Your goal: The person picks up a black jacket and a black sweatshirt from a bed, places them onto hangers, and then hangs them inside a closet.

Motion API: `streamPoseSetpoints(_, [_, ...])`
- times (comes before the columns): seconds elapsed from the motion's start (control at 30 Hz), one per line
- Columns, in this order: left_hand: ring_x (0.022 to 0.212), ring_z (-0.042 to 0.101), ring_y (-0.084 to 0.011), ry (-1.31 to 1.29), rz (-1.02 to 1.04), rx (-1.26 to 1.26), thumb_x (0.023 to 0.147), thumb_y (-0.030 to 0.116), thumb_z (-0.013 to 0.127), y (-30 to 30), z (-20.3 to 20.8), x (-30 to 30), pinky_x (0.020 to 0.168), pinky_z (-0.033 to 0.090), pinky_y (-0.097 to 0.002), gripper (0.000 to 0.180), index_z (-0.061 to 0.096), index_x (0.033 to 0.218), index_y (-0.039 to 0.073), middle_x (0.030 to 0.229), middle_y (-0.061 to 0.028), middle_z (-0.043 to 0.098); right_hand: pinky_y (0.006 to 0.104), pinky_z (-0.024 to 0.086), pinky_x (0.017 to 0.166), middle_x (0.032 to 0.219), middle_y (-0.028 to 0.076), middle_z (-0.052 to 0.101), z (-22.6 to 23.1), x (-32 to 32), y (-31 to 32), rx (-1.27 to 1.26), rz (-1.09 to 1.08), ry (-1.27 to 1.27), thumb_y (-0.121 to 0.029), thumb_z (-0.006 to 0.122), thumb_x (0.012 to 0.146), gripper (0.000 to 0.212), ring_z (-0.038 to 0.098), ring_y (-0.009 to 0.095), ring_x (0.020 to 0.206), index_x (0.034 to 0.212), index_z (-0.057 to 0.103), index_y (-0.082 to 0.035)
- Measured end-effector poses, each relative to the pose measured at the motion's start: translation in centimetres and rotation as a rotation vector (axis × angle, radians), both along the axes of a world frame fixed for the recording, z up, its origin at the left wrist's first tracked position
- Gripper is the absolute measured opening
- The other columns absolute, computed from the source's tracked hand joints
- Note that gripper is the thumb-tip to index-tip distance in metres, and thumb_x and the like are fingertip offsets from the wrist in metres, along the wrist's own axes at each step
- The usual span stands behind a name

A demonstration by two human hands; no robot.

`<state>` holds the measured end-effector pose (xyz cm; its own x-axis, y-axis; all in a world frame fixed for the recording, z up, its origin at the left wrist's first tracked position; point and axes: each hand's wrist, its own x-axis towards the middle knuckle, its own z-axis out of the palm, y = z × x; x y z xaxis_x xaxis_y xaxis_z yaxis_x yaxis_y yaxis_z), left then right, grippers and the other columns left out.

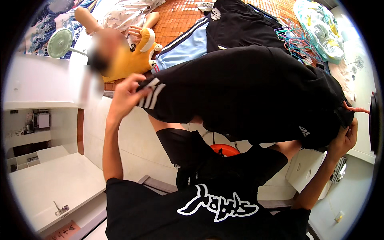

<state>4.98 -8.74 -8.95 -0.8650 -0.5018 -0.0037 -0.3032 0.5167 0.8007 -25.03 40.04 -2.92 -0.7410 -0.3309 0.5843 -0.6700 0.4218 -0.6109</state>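
Overhead, black shorts (244, 92) stretched between both hands, left hand (127, 95), right hand (343, 141)

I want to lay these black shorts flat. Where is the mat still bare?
The orange mat is bare between the yellow plush toy and the blue-striped black garment. It is crowded right, by the hangers. Both hands hold the black shorts.

Bright, even indoor light; the white floor (60, 184) and wall (36, 80) at my left nearly wash out. The black shorts (248, 92) I hold up read as a dark mass with little fold detail, and my black shirt (200, 208) likewise. Fisheye bending curves straight edges toward a black circular rim. One patch by the yellow toy (132, 60) is blurred; my left hand (126, 94) shows slight softness.
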Motion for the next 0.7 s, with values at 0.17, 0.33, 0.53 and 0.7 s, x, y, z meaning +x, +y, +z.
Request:
streamPoseSetpoints(0.17, [0.097,0.057,-0.026,-0.539,-0.454,-0.176,0.075,0.012,0.077,-0.1,-5.2,4.2,0.088,0.044,-0.0305,0.02,0.062,0.082,0.001,0.103,-0.0119,0.06,0.0238,0.043,0.084,0.094,0.006,0.061,0.9,0.8,-2.4,-0.061,0.084,0.019,-0.014,0.052,0.099,0.02,0.056,0.012,0.087,0.1,0.059,0.005])
streamPoseSetpoints(0.33, [0.109,0.053,-0.0334,0.055,-0.02,-0.271,0.065,-0.008,0.059,-3.3,-10.1,11.0,0.099,0.039,-0.0394,0.017,0.059,0.079,0.001,0.106,-0.0139,0.058,0.0239,0.044,0.082,0.094,0.006,0.062,-0.4,1.1,-3.9,0.023,0.182,0.001,-0.019,0.055,0.099,0.024,0.057,0.012,0.087,0.101,0.06,0.005])
streamPoseSetpoints(0.53, [0.09,0.065,-0.018,0.357,0.568,-0.192,0.088,0.006,0.059,-2.9,-1.3,14.8,0.078,0.051,-0.0282,0.023,0.065,0.107,-0.004,0.101,-0.0102,0.069,0.0222,0.043,0.077,0.092,0.003,0.059,2.5,1.7,-4.9,-0.013,0.158,-0.064,-0.015,0.057,0.098,0.018,0.054,0.01,0.084,0.101,0.06,0.002])
streamPoseSetpoints(0.7, [0.058,0.051,-0.0333,-0.45,0.423,-0.73,0.08,0.011,0.068,-4.3,-5.9,23.4,0.055,0.041,-0.0385,0.022,0.048,0.075,0.003,0.064,-0.0152,0.053,0.0252,0.045,0.062,0.073,0.007,0.06,3.3,4.1,-9.7,0.121,0.319,-0.012,-0.009,0.07,0.083,0.012,0.057,0.012,0.066,0.089,0.063,-0.001])
